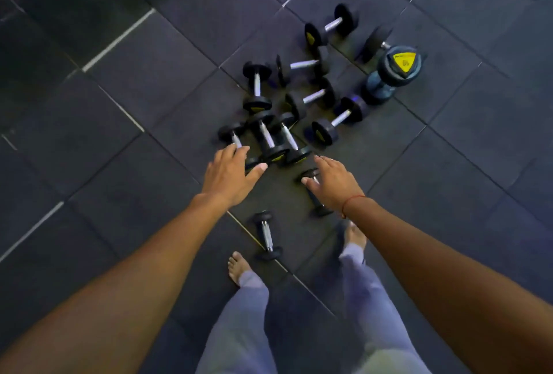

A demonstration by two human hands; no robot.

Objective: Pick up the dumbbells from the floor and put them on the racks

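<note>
Several black dumbbells with silver handles and yellow end caps lie scattered on the dark rubber floor [119, 104]. My left hand [230, 174] reaches down with fingers spread, just over a small dumbbell [235, 137] at the near edge of the pile. My right hand [332, 180] hovers with relaxed fingers over another small dumbbell [314, 194], covering most of its handle. A further small dumbbell [266, 236] lies between my feet. No rack is in view.
A large dumbbell [392, 74] with a yellow cap stands on end at the far right of the pile. My bare feet [238, 266] and grey trousers fill the bottom centre. White seam lines cross the floor tiles.
</note>
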